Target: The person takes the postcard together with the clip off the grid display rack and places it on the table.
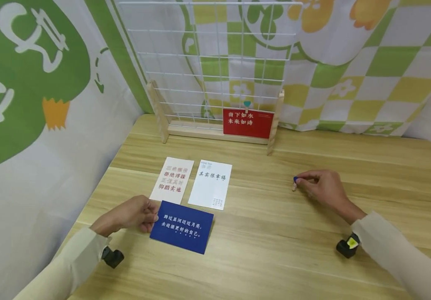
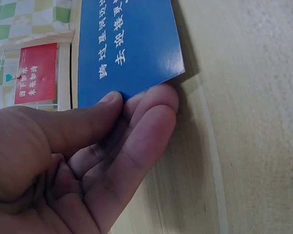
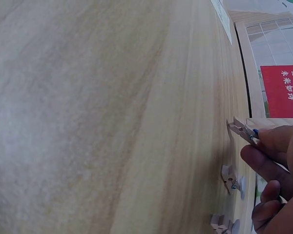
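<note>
Across the lower frame I saw a yellowish wood-grained table (image 1: pixel 260 250), with green-and-white checkered cloth (image 1: pixel 373 79) at upper right. A white wire grid (image 1: pixel 218 56) stood upper centre. At lower left, the left hand (image 1: pixel 134 213) pinched a glossy dark-blue rectangular card (image 1: pixel 181 227) by its edge; right of centre, the right hand (image 1: pixel 324 187) pinched a small blue-topped wooden clothespin (image 1: pixel 294 186).

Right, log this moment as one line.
left grip: holds blue card | right grip: pinches blue-topped clothespin | red card: clipped on wire rack | cream card, white card: flat on table
</note>
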### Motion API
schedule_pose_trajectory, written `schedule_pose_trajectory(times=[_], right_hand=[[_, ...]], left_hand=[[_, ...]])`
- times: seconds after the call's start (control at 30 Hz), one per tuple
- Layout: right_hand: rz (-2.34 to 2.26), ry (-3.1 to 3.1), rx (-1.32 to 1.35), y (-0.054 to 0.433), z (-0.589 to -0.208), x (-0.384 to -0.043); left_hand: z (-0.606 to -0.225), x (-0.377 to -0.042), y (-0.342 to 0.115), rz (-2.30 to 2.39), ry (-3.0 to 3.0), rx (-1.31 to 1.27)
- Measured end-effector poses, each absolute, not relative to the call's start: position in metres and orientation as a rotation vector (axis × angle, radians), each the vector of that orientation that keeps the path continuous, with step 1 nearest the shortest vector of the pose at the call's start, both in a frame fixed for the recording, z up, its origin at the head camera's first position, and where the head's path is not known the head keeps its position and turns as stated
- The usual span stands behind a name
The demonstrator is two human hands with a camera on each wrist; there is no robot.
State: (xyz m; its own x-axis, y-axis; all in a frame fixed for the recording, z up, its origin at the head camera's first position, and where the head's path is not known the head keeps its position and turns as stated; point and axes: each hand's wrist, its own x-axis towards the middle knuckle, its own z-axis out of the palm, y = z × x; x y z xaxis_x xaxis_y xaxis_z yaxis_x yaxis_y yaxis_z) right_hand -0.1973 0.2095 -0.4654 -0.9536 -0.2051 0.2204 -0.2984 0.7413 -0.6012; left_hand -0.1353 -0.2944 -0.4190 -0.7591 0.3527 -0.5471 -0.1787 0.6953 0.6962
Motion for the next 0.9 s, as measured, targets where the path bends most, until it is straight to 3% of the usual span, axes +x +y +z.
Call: schedule_pose_trajectory(times=[0.9], right_hand=[[0.819,-3.066,0.407,0.208,-0.447,-0.205]], left_hand=[[-0.418,-0.134,-0.297,0.843,2.303,0.009]])
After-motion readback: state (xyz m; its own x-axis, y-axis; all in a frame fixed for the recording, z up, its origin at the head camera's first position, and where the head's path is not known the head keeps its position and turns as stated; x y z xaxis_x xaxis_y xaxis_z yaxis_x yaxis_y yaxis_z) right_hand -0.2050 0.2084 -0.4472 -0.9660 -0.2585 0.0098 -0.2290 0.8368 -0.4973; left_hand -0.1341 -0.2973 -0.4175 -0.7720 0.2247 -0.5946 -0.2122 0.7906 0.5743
